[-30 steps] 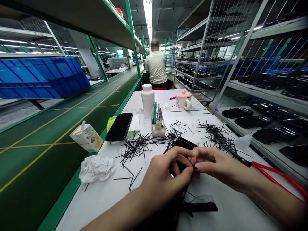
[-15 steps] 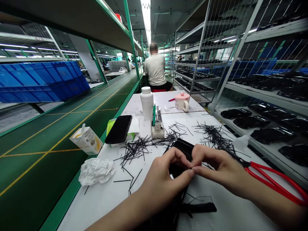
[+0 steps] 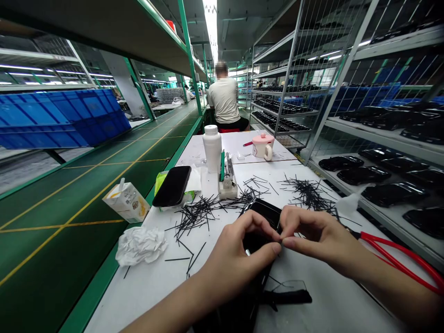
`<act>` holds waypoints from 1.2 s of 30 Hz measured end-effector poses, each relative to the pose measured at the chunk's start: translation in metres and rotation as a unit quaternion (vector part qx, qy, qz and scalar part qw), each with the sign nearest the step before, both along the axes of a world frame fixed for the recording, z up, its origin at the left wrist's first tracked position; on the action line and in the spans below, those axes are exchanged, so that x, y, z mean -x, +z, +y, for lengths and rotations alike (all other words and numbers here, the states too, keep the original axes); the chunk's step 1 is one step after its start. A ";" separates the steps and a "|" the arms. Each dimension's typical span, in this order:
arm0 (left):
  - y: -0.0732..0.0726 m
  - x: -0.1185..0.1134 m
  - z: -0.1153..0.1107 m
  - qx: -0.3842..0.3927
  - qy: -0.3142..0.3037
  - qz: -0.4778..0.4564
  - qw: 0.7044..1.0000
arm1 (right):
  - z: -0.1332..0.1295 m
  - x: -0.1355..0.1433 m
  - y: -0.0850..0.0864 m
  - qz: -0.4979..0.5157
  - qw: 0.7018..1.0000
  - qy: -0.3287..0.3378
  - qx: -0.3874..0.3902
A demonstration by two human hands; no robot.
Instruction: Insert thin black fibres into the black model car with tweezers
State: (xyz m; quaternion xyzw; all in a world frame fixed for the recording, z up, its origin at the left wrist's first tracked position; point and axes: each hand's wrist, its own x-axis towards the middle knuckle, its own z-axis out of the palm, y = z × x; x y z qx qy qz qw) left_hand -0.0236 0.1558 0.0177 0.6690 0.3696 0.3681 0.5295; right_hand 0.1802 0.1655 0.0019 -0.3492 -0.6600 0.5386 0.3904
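My left hand [image 3: 239,252] and my right hand [image 3: 314,233] meet over a glossy black car-shaped shell [image 3: 264,209], their thumbs and index fingertips pinched close together. Whatever lies between the fingertips is too small to make out. Much of the shell is hidden beneath the left hand and forearm. Thin black strips lie in a tangled pile [image 3: 197,213] on the left and another heap [image 3: 308,194] beyond the right hand. Red-handled scissors [image 3: 395,259] rest beside the right forearm, partly covered by it. A flat black piece [image 3: 289,297] sits below the hands.
On the white table [image 3: 138,296] are crumpled tissue [image 3: 141,245], a phone [image 3: 172,186], a white bottle [image 3: 212,150], a tool holder [image 3: 228,187] and a lidded cup [image 3: 262,147]. A drink carton [image 3: 127,202] stands by the green conveyor [image 3: 86,208]. Racks [image 3: 391,134] line the right; a person [image 3: 224,101] sits ahead.
Both hands have shifted slightly right, still pinched together. The right fingertips have drawn a little apart from the left ones. The right forearm covers more of the scissors.
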 end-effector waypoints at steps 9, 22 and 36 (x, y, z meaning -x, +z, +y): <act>-0.007 0.001 0.004 -0.081 -0.001 0.096 0.992 | 0.007 -0.007 -0.007 0.100 0.993 0.019 0.060; -0.010 0.000 0.002 -0.177 -0.029 0.231 0.956 | 0.007 -0.012 -0.007 0.200 0.967 0.125 0.093; -0.011 0.001 0.006 -0.157 -0.027 0.225 0.961 | 0.002 -0.010 0.003 -0.135 0.986 0.076 -0.063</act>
